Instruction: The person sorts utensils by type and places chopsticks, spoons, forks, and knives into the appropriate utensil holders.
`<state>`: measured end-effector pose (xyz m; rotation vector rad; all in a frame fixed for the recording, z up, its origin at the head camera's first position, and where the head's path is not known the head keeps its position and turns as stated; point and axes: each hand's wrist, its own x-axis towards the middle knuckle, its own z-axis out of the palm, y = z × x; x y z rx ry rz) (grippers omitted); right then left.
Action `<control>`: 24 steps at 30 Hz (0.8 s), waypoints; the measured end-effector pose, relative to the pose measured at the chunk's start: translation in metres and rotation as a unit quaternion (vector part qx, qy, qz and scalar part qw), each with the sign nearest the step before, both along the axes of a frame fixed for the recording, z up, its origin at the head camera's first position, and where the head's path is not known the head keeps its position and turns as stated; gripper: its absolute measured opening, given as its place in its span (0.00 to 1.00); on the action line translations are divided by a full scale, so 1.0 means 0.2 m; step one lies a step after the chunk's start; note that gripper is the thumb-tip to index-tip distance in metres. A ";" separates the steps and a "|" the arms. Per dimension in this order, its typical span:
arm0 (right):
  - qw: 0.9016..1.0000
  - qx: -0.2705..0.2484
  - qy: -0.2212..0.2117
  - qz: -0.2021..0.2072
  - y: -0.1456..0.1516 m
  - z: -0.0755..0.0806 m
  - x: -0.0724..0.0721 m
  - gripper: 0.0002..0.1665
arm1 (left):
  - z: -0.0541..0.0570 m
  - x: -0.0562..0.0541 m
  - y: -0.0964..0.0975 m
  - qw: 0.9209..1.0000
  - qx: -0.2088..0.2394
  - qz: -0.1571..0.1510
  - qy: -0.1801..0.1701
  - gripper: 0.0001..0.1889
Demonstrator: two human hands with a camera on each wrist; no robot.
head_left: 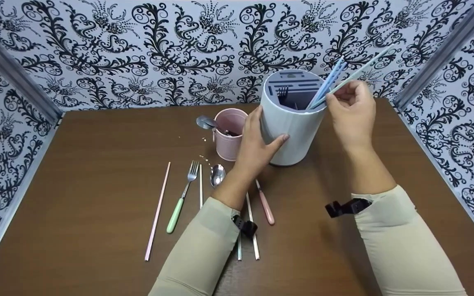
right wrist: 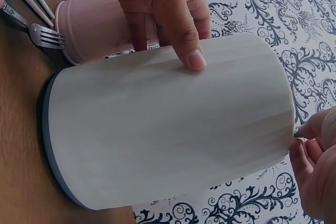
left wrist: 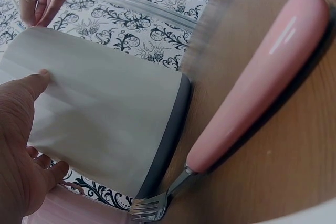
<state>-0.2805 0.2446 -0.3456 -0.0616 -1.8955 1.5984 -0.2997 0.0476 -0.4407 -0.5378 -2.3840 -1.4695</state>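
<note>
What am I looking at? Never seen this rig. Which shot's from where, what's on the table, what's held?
No machine: a person works bare-handed, wearing one camera on the head and a small black wrist camera on each arm. The widest picture is the head view, looking down; the others come from the left and right wrists, so things look tilted there.

The left hand rests against a tall white cylindrical holder. The right hand pinches a thin pale green stick at its rim, beside slim blue sticks.

On the brown table: a small round pink cup with a spoon sticking out, a green-handled metal fork, a shiny metal spoon, a pink-handled metal fork, a thin pink stick and pale sticks, some partly hidden.
</note>
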 end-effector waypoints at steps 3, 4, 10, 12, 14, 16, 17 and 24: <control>1.000 0.007 -0.010 0.005 0.00 0.00 0.00 0.14 | 0.00 0.00 0.00 1.000 0.000 0.000 0.004 0.50; 1.000 0.007 -0.013 0.007 0.00 0.00 0.00 0.13 | -0.01 0.00 0.00 1.000 -0.001 0.001 0.004 0.50; 1.000 0.002 -0.026 0.008 0.01 0.00 0.00 0.14 | 0.00 0.00 0.00 1.000 -0.005 0.003 -0.004 0.50; 1.000 -0.001 -0.029 0.008 0.01 0.00 0.00 0.14 | 0.00 0.00 0.00 1.000 -0.004 0.003 -0.007 0.50; 0.999 -0.005 -0.031 0.008 0.01 0.00 0.01 0.15 | 0.00 0.00 0.00 1.000 -0.004 0.003 -0.009 0.50; 0.999 -0.006 -0.035 0.007 0.01 0.00 0.01 0.15 | 0.00 0.00 0.00 1.000 -0.005 0.004 -0.010 0.50; 0.999 -0.007 -0.037 0.006 0.01 0.00 0.01 0.15 | 0.00 0.00 0.00 1.000 -0.005 0.004 -0.011 0.50; 0.999 -0.009 -0.036 -0.001 0.02 -0.01 0.02 0.15 | 0.00 0.00 0.00 1.000 -0.001 0.002 -0.008 0.50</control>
